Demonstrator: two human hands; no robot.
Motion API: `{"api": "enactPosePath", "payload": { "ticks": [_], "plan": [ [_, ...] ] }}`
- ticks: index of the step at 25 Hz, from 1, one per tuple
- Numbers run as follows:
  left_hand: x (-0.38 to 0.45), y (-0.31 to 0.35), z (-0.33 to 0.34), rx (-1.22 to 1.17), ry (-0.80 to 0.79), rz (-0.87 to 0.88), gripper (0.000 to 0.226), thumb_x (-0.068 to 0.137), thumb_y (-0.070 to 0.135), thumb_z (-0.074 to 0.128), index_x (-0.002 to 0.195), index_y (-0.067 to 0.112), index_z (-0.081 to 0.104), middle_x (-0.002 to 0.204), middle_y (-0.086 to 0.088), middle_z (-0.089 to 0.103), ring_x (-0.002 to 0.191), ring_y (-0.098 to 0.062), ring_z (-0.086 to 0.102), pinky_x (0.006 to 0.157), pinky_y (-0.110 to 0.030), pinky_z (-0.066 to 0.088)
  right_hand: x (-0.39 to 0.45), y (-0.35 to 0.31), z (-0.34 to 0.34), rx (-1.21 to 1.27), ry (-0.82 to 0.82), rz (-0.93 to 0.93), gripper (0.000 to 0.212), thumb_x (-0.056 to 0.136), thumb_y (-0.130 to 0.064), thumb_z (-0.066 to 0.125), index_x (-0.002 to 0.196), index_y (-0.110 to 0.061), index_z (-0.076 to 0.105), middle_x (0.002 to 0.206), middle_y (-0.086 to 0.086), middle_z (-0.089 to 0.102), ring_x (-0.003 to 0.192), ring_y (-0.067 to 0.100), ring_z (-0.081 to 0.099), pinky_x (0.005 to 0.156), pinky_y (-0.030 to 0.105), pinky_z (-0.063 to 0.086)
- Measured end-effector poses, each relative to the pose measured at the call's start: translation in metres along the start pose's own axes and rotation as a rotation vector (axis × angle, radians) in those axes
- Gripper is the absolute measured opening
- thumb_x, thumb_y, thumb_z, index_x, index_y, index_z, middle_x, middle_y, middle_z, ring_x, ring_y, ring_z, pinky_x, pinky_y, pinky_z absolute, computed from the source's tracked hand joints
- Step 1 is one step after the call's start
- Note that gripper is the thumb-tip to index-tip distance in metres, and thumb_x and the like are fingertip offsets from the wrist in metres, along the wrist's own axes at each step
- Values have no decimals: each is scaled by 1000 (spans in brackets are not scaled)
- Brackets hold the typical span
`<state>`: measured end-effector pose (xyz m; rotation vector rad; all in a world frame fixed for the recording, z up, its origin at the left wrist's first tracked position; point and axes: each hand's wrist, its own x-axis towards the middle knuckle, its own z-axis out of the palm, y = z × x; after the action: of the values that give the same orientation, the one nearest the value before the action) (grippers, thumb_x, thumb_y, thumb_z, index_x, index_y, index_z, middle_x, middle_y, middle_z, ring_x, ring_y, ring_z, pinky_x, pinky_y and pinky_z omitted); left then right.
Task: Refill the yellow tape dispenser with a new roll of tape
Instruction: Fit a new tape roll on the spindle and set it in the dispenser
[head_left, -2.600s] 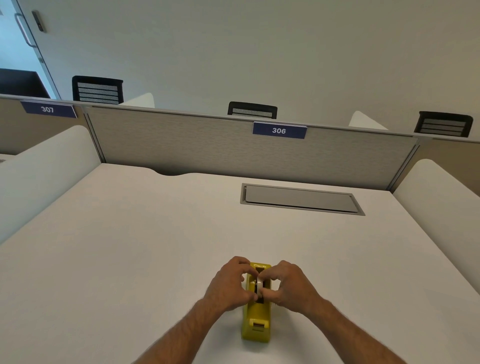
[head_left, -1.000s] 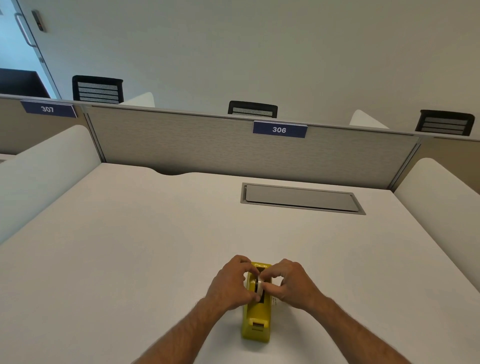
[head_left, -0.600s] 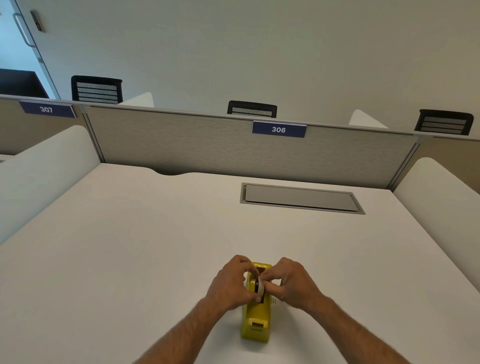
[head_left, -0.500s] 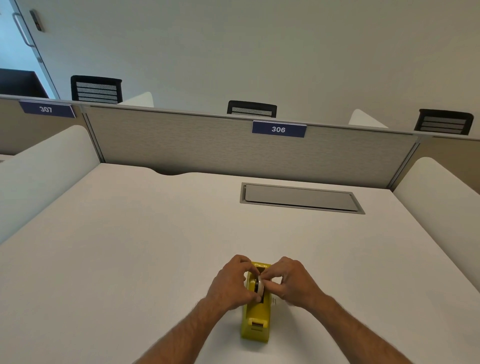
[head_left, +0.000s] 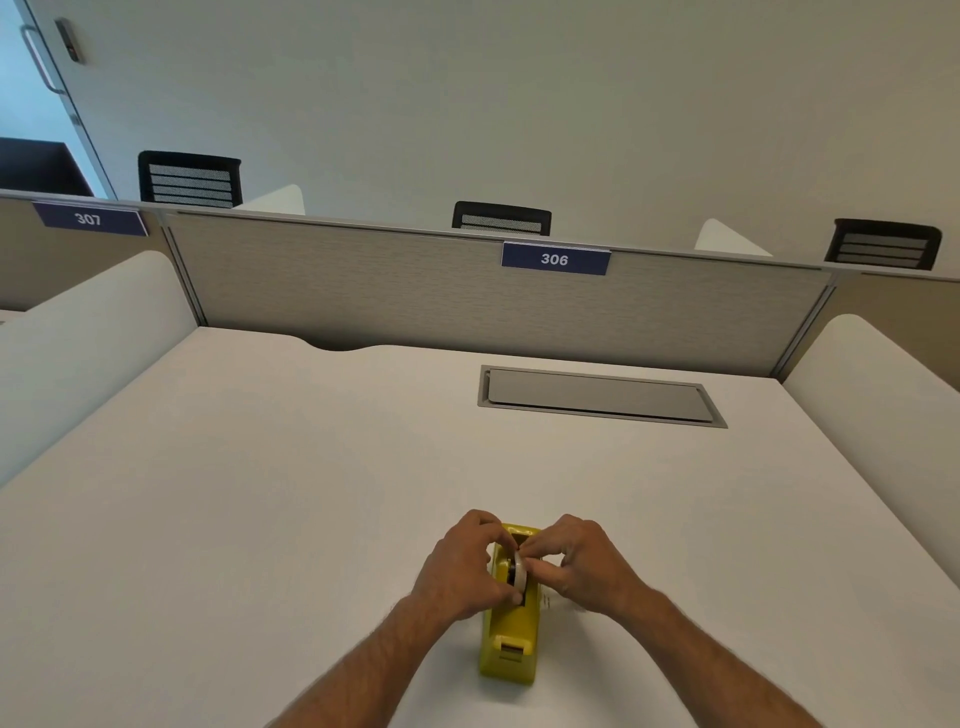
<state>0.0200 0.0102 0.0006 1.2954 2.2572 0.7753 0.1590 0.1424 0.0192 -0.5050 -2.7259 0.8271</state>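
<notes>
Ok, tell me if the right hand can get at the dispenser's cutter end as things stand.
Probably yes: the cutter end lies uncovered, near the right hand, though both hands are busy on the tape roll.

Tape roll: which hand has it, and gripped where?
Both. The left hand and right hand pinch the tape roll by its flat sides, edge-up in the slot of the yellow dispenser.

The yellow tape dispenser (head_left: 510, 634) looks like smooth, slightly glossy plastic, standing on a matt white surface (head_left: 260, 493) below a woven cloth partition (head_left: 363, 291).
</notes>
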Motion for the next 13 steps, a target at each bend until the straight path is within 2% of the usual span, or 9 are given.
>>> {"api": "enactPosePath", "payload": {
  "ticks": [4,9,13],
  "plan": [
    [1,0,0,-6,0,-1,60,55,44,91,109,34,66,128,16,49,97,-7,55,76,-15,47,-1,-2,-1,-21,-12,9,15,79,-34,74,93,-31,80,91,-17,78,86,8,61,74,30,54],
    [1,-2,1,-11,-1,-1,59,54,47,91,107,36,66,126,17,48,96,-6,54,72,-11,43,-3,-3,0,-58,-39,26,31,68,-45,73,97,-31,76,89,-14,73,86,6,57,71,27,53],
    [2,-1,1,-7,5,-7,60,54,47,91,108,36,66,128,17,48,97,-7,55,75,-15,48,-1,-3,0,-56,-28,7,21,77,-39,72,95,-31,79,89,-16,76,85,7,58,72,27,52]
  ]
}}
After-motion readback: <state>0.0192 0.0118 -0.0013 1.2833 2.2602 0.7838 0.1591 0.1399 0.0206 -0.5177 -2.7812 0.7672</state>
